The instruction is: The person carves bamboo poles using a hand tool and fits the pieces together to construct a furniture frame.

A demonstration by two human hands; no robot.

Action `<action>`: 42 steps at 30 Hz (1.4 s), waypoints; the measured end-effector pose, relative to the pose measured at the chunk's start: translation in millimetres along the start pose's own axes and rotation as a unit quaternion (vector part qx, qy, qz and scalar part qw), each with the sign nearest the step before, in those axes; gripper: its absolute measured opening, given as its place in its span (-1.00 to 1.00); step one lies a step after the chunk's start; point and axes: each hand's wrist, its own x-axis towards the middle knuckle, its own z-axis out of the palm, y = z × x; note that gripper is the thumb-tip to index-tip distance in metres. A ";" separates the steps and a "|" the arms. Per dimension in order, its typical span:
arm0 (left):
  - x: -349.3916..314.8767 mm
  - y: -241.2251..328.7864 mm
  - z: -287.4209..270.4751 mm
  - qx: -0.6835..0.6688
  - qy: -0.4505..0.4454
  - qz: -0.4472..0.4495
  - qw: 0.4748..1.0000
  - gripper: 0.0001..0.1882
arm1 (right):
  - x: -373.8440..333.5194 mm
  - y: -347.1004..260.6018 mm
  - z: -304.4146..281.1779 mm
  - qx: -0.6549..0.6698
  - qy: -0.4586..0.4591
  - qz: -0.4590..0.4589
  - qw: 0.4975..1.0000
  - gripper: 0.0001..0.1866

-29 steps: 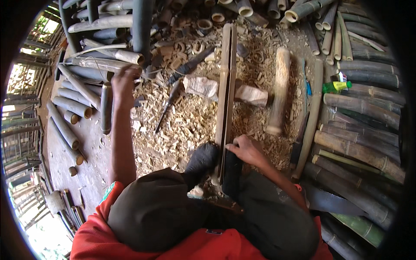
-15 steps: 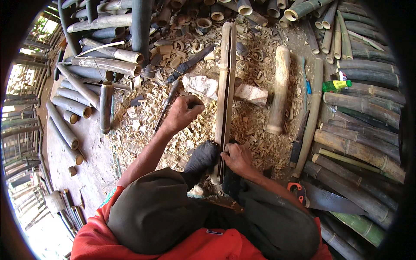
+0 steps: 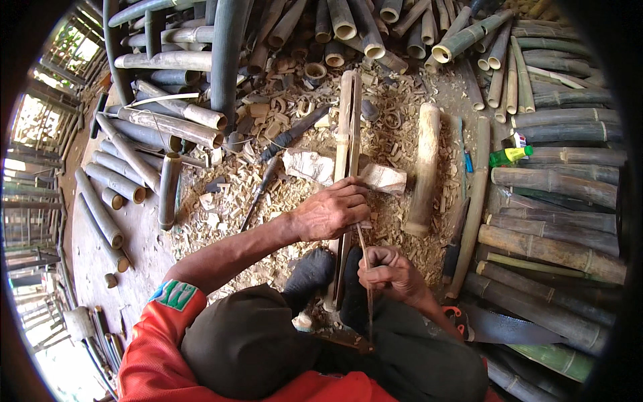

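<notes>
A long split bamboo pole stands lengthwise before me, a dark slit down its middle, its lower end between my dark-covered feet. My left hand is closed over the pole's middle, its fingertips at the upper end of a thin bamboo strip. Lower and to the right, my right hand pinches that strip between thumb and fingers. The strip hangs down toward my right leg. Under the pole lies a pale chopped wood block, partly hidden by the pole and my left hand.
Wood chips cover the ground. Left of the pole lie a thin dark-handled tool and a knife with a wrapped handle. A thick bamboo piece, a saw, a green bottle and stacked bamboo lie right.
My left hand has moved right, from beside the thin tool to over the pole. My right hand has come off the pole's lower part and now holds a thin strip. The view has shifted.
</notes>
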 end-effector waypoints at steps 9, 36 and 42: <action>22.3 1.8 -38.8 0.004 0.049 0.025 0.998 -0.73 | 2.2 -33.0 -0.2 -0.154 -0.039 -0.080 0.984 -0.85; -109.7 -43.6 29.2 0.007 0.194 -0.531 0.825 -0.50 | 57.8 76.4 -79.8 -0.731 0.297 -0.052 0.612 -0.20; -84.3 -11.6 81.7 -0.250 0.083 -0.510 0.819 -0.41 | -71.0 12.0 -144.3 -0.505 0.616 -0.126 0.592 -0.61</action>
